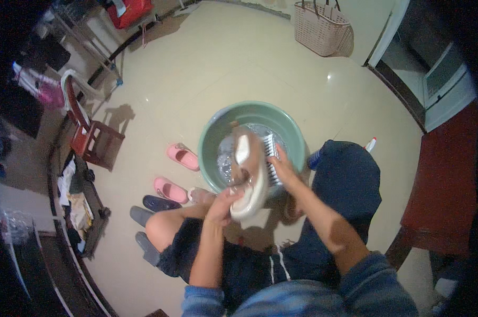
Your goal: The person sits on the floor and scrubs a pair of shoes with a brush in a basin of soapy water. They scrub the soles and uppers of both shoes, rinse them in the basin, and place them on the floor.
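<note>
My left hand (224, 204) grips one end of a tan shoe with a thick white sole (258, 192), held tilted over the near rim of a round green basin (296, 134). The shoe is blurred. In my right hand (283, 168) is a scrubbing brush (271, 148), its bristles facing the shoe's side. Whether the bristles touch the shoe cannot be told. Sudsy water (225, 164) lies in the bottom of the basin, partly hidden by the shoe.
Pink clogs (186, 158) and dark slippers (159, 203) sit on the floor left of the basin. A small brown chair (100, 142) stands further left. A woven plastic basket (320, 29) is by the far wall, near a doorway. Red-brown furniture (440, 186) is at right.
</note>
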Action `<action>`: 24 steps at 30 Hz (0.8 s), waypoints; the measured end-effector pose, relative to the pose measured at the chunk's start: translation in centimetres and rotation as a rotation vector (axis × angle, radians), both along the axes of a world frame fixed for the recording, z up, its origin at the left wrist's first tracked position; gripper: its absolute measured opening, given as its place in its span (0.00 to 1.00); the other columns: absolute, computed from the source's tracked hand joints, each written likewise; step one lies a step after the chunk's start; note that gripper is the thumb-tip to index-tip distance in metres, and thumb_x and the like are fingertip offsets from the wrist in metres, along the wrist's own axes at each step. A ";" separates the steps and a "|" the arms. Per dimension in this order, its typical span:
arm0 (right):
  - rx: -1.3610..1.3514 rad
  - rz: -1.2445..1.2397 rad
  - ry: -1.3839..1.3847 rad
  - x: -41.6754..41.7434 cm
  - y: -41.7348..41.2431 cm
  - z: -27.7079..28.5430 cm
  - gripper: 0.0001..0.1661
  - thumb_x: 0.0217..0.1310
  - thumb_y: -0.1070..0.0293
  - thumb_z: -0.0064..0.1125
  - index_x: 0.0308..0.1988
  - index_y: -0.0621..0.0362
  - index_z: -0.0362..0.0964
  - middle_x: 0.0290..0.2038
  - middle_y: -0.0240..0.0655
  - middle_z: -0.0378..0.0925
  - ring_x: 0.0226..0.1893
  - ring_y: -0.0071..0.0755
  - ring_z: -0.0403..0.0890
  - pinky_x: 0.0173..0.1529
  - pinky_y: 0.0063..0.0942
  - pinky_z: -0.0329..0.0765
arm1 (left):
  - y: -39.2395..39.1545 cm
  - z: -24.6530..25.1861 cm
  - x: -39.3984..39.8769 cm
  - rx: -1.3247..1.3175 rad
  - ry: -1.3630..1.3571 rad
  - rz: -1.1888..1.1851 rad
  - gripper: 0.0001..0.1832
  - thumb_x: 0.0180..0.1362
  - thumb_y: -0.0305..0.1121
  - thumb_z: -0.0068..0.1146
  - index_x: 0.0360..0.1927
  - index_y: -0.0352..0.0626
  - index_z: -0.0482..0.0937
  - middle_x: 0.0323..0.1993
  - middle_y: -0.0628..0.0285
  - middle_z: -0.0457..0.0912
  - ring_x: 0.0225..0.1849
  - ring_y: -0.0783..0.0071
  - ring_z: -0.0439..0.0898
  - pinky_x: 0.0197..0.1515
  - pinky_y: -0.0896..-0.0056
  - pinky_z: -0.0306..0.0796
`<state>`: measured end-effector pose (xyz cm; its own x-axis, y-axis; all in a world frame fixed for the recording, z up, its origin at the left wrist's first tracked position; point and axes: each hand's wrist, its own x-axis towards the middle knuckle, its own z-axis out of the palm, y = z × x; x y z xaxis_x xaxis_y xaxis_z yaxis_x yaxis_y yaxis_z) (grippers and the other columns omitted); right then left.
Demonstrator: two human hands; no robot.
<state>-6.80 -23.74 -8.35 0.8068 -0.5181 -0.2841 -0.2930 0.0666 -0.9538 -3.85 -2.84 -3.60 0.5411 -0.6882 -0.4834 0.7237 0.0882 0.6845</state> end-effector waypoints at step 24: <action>0.450 -0.028 -0.099 -3.8 2.0 5.9 0.39 0.50 0.72 0.48 0.62 0.55 0.46 0.57 0.38 0.58 0.51 0.30 0.65 0.55 0.26 0.63 | 4.6 -1.0 1.7 0.260 -0.658 0.047 0.34 0.45 0.23 0.57 0.59 0.37 0.60 0.53 0.56 0.69 0.56 0.69 0.65 0.58 0.71 0.56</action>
<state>-10.64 -21.70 -2.43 0.8288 -0.3828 -0.4080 -0.1943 0.4869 -0.8516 -2.11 1.75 -4.60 0.8034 -0.5637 -0.1920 0.1525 -0.1170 0.9814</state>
